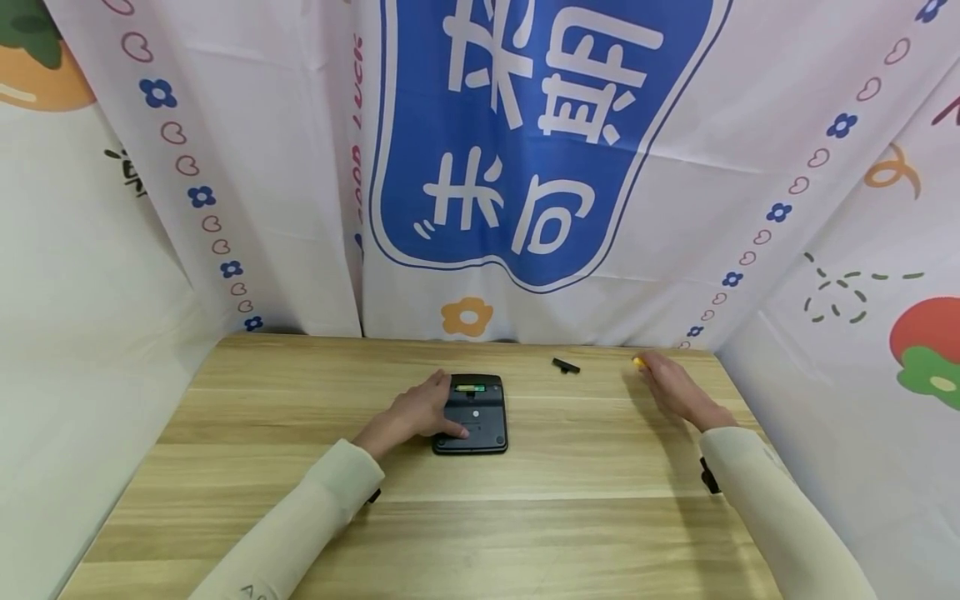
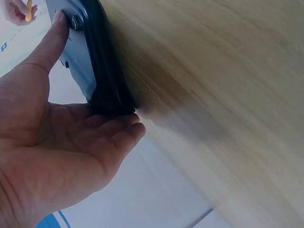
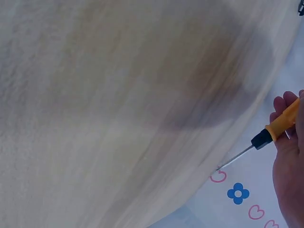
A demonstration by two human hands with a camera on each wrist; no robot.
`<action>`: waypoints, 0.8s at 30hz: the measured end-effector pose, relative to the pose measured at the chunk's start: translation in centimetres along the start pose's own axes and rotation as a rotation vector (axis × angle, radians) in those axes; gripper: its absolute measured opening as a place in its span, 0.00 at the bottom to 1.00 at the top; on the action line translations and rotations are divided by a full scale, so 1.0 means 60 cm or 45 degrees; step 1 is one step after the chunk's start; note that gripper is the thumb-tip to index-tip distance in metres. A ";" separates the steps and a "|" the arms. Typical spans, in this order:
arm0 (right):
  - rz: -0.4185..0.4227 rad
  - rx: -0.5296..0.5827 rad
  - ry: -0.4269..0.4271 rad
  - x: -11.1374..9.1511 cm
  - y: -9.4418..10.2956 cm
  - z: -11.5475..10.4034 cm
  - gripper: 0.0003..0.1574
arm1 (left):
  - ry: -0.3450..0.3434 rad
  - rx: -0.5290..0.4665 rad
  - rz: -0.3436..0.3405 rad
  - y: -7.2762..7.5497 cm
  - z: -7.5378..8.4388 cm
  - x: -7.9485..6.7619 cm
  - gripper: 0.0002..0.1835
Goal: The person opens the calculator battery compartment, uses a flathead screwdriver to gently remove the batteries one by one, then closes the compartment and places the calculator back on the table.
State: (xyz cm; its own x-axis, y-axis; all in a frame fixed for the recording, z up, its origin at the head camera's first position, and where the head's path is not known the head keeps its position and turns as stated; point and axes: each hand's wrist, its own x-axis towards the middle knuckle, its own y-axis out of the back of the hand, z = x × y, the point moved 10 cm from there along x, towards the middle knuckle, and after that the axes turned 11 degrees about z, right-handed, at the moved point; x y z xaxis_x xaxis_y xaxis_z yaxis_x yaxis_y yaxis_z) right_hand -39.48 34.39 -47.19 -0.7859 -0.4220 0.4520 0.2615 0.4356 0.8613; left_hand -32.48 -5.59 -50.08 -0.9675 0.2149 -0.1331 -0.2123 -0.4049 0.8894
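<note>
A black calculator (image 1: 486,427) lies back side up on the table, with a green-and-gold battery (image 1: 470,388) showing in its open compartment. My left hand (image 1: 416,410) grips its left side, thumb (image 2: 50,40) on the back and fingers (image 2: 116,133) at the edge. Over at the far right, my right hand (image 1: 675,392) holds a screwdriver (image 3: 282,121) with a yellow handle and black collar. Its thin metal shaft points away from the hand in the right wrist view. Between the two hands sits a small black battery cover (image 1: 566,366), apart from the calculator.
The wooden table (image 1: 570,533) ends at the back against a hanging printed cloth (image 1: 315,208). White cloth walls (image 1: 847,375) with coloured drawings close in the sides. A dark wrist strap piece (image 1: 708,477) shows beneath the right sleeve.
</note>
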 end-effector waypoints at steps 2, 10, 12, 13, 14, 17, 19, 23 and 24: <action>-0.012 0.018 -0.052 0.003 0.003 0.004 0.11 | -0.002 0.000 0.000 0.000 0.001 0.000 0.60; 0.008 0.128 -0.222 0.019 0.015 0.011 0.15 | 0.000 0.017 0.002 -0.002 -0.002 0.002 0.60; 0.035 0.168 -0.244 0.023 0.019 0.011 0.15 | 0.001 0.017 0.000 -0.003 -0.002 0.002 0.61; 0.047 0.185 -0.253 0.024 0.021 0.011 0.15 | 0.000 0.018 0.000 -0.003 -0.002 0.002 0.61; 0.059 0.202 -0.265 0.025 0.023 0.011 0.15 | 0.001 0.017 -0.001 -0.003 -0.002 0.002 0.61; 0.098 0.242 -0.306 0.028 0.031 0.011 0.16 | 0.000 0.017 -0.002 -0.004 -0.003 0.002 0.60; 0.123 0.280 -0.358 0.030 0.037 0.013 0.17 | 0.002 0.014 -0.002 -0.005 -0.003 0.003 0.61; 0.158 0.408 -0.504 0.031 0.047 0.019 0.21 | 0.004 0.019 -0.004 -0.005 -0.004 0.005 0.61; 0.168 0.440 -0.535 0.032 0.050 0.019 0.22 | 0.004 0.019 -0.003 -0.006 -0.004 0.005 0.61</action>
State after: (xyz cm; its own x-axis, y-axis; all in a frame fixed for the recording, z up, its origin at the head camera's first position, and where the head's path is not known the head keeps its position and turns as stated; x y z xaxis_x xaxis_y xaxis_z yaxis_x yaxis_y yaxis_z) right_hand -40.86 35.77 -44.00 -0.9331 -0.0241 0.3588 0.2295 0.7283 0.6457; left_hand -32.75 -5.61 -50.54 -0.9673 0.2135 -0.1366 -0.2127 -0.3911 0.8954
